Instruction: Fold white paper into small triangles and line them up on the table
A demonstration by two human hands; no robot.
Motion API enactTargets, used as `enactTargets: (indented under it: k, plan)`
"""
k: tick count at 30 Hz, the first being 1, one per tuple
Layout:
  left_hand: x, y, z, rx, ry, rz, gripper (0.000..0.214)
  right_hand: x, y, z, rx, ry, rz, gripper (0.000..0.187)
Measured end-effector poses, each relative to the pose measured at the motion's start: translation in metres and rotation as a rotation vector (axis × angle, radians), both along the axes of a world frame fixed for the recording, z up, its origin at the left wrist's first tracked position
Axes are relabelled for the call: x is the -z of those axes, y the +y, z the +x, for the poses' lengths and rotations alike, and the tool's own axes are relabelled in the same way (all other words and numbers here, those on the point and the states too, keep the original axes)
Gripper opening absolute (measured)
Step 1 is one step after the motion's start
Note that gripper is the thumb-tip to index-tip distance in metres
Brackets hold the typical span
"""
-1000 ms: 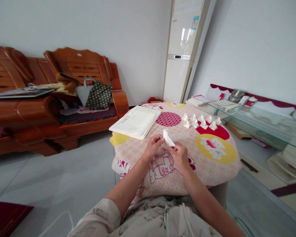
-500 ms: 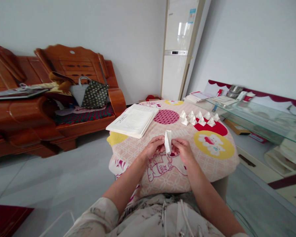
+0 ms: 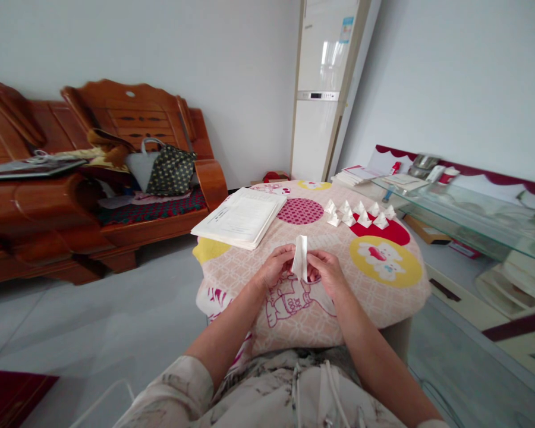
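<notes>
Between my two hands a small folded piece of white paper [image 3: 300, 257] stands upright above the table. My left hand [image 3: 278, 265] pinches its left side, fingers closed. On its right side my right hand [image 3: 325, 269] grips it between thumb and fingers. Farther back on the right, several small white folded paper shapes [image 3: 381, 220] with pointed tops sit in two rows on the cloth. A stack of white paper sheets [image 3: 241, 217] with some print lies at the table's back left.
A patterned pink cloth [image 3: 249, 324] covers the round table. To the right stands a glass-topped cabinet [image 3: 463, 217] with papers, a metal pot [image 3: 424, 164] and a cup on it. A wooden sofa [image 3: 160, 220] with bags is on the left. Behind is a tall white air conditioner [image 3: 316, 131].
The folded paper has turned a little in my fingers, so more of its left face shows. Both hands stay at nearly the same spot.
</notes>
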State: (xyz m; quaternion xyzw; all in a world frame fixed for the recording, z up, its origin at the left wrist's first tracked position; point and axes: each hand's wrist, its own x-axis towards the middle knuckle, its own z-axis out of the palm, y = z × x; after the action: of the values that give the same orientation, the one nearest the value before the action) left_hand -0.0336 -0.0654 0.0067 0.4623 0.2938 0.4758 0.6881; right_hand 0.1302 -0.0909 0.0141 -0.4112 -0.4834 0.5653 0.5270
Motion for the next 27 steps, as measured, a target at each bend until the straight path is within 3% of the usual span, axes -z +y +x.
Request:
enactTargets:
  k: [14,21,27]
  plan:
    - [0.002,-0.001,0.003,0.074,0.074,0.012,0.034,-0.005,-0.003,-0.005,0.065,-0.069,-0.034,0.033]
    - [0.003,-0.001,-0.001,0.053,0.171,0.16,0.04,-0.007,-0.003,0.002,-0.011,-0.009,-0.025,0.038]
    - [-0.007,-0.005,-0.004,0.028,0.17,0.224,0.037,-0.008,-0.003,0.006,0.035,0.019,0.007,0.026]
